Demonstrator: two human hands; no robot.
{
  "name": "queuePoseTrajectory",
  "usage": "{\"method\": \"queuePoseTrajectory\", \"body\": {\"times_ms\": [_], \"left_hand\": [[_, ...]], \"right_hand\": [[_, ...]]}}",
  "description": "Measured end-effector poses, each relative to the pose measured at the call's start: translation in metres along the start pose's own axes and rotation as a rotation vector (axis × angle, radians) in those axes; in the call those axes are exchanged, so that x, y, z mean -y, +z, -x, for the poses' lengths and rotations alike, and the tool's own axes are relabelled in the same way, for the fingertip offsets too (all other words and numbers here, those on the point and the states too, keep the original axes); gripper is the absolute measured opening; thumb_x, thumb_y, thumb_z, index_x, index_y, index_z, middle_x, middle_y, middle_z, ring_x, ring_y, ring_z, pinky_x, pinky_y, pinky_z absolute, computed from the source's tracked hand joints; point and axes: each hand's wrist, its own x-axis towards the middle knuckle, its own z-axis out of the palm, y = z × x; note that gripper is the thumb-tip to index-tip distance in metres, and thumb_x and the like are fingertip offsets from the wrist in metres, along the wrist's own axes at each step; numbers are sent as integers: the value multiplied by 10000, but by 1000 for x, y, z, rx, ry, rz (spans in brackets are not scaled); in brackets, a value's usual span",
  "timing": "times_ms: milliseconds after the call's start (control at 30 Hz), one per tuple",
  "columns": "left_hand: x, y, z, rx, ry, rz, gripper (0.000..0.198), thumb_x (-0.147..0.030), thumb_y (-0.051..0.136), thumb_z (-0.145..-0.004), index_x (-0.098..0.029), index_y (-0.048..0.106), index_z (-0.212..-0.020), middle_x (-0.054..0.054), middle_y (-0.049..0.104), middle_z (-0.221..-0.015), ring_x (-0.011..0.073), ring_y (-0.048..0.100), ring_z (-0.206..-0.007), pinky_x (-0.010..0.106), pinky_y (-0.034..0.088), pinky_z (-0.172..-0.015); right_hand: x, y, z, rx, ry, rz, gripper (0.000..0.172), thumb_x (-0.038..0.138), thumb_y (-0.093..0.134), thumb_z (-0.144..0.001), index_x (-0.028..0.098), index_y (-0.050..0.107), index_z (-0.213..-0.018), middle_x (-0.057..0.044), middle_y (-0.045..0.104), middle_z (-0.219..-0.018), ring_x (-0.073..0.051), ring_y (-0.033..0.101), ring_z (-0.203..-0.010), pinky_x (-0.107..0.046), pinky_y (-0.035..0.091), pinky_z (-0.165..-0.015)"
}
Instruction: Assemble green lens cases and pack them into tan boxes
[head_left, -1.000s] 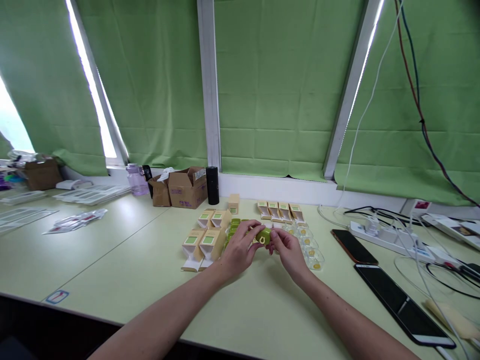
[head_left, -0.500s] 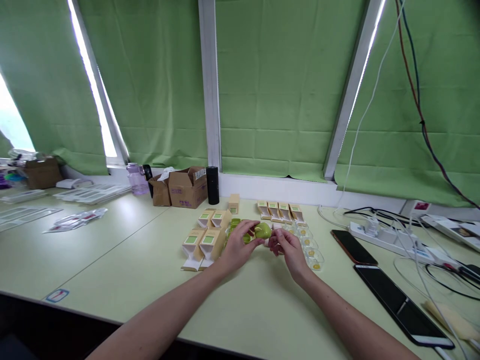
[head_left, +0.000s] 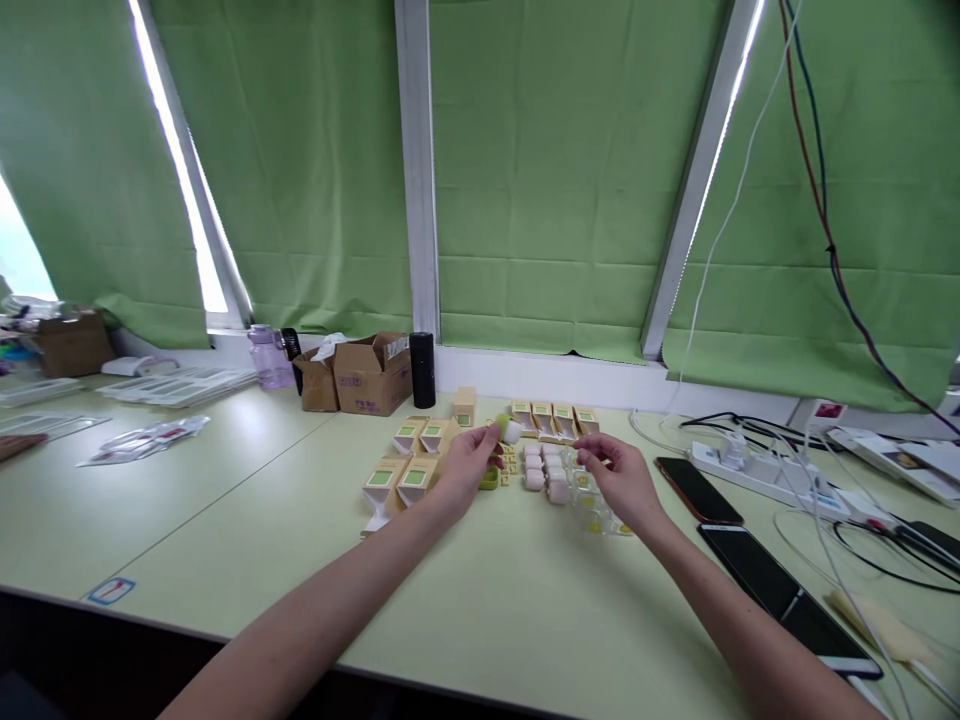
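Note:
My left hand is closed in a pinch on a small piece with a green shell and a white block. My right hand has its fingers curved and slightly apart over the near rows of clear plastic cups with yellow centres; I see nothing held in it. Between the hands stand rows of white rounded blocks. Small yellow squares lie left of these. A green shell sits under my left hand, which partly hides others.
Open cartons with green labels stand left of my hands, and more cartons behind. A cardboard box and black bottle are at the back. Phones, a power strip and cables lie right.
My right hand has left the green piece and moved right, over the clear cups. My left hand has shifted slightly left and up, its piece now showing a white side. White blocks have come into sight.

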Motion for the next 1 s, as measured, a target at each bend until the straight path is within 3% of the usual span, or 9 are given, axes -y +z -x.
{"method": "queuePoseTrajectory", "body": {"times_ms": [167, 267, 400, 567, 700, 767, 867, 933, 1000], "left_hand": [[-8, 4, -10, -102, -40, 329, 509, -567, 918, -638, -141, 668, -761, 20, 615, -728, 127, 560, -665, 259, 469, -601], [-2, 3, -14, -132, -22, 403, 478, -531, 911, -678, -139, 664, -794, 13, 620, -729, 128, 575, -674, 261, 472, -615], [13, -2, -15, -133, -29, 429, 493, -533, 913, -679, -131, 679, -842, 10, 639, -761, 114, 580, -674, 256, 465, -631], [22, -6, -11, -110, -34, 411, 514, -546, 925, -652, -119, 691, -815, -7, 616, -707, 110, 573, -670, 249, 446, -620], [23, -8, -9, -118, -19, 411, 525, -557, 928, -641, -120, 696, -817, 3, 634, -730, 112, 579, -686, 248, 453, -626], [23, -9, -9, -128, -18, 411, 530, -563, 928, -636, -122, 695, -817, 0, 635, -726, 111, 580, -682, 248, 457, -629], [24, -9, -9, -132, -17, 408, 519, -563, 920, -649, -123, 686, -795, -4, 625, -707, 112, 583, -671, 248, 457, -627], [23, -9, -8, -126, -10, 404, 510, -562, 911, -665, -122, 680, -780, -1, 623, -700, 114, 583, -664, 249, 454, -622], [23, -10, -8, -125, -2, 405, 507, -561, 908, -673, -121, 687, -791, 4, 632, -709, 114, 582, -659, 250, 456, -623]], "right_hand": [[-21, -46, 16, 7, -51, 387, 195, 362, 641, -831, 245, 742, -949, -58, 745, -931, -249, 652, -813, -392, 485, -773], [-31, -63, 31, 98, -67, 562, 263, 282, 662, -786, 259, 738, -1037, -75, 729, -1076, -276, 663, -946, -412, 493, -850], [-39, -68, 49, 172, -79, 699, 245, 193, 681, -775, 282, 732, -998, -82, 694, -1129, -317, 621, -1128, -433, 474, -941], [-39, -72, 49, 198, -58, 724, 143, 123, 650, -768, 262, 682, -780, -72, 679, -1018, -297, 629, -1036, -403, 490, -875], [-20, -81, 35, 150, -19, 417, 54, 250, 673, -812, 250, 633, -776, -71, 680, -956, -269, 647, -938, -383, 527, -799], [-4, -76, 29, 164, 15, 124, 194, 375, 747, -812, 243, 609, -776, -63, 703, -945, -256, 662, -923, -389, 548, -815], [22, -51, 21, 262, 90, -294, 368, 468, 858, -736, 230, 579, -768, -70, 733, -952, -278, 676, -1016, -409, 556, -858], [34, -26, 17, 326, 162, -556, 373, 449, 883, -722, 234, 616, -868, -78, 748, -1058, -270, 695, -1022, -433, 559, -883], [40, 0, 12, 330, 251, -759, 459, 392, 935, -648, 254, 627, -960, -60, 766, -1007, -269, 723, -958, -429, 571, -828]]}}
